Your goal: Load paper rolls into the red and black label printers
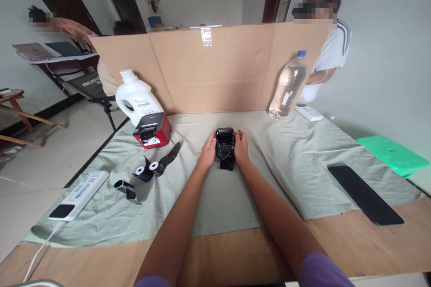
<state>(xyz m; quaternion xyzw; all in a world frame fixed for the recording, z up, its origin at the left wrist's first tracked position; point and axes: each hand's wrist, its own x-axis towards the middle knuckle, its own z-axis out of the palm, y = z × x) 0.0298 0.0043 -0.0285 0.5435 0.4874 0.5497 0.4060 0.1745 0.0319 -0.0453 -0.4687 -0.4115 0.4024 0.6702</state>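
A small black label printer (225,142) sits on the pale green cloth (269,175) at the table's middle, with a strip of black paper (226,161) hanging out of its front. My left hand (208,151) presses against its left side, fingers curled on the casing. Against the printer's right side rests my right hand (241,145), its fingers bent over the top edge. Both hands grip the printer between them.
A red and black printer (152,131) and a white detergent jug (136,97) stand at left. Black paper rolls (151,169) lie near a white power strip (79,194). A water bottle (288,86), remote (308,112), dark phone (364,193) and cardboard screen (215,67) surround. Two people stand behind.
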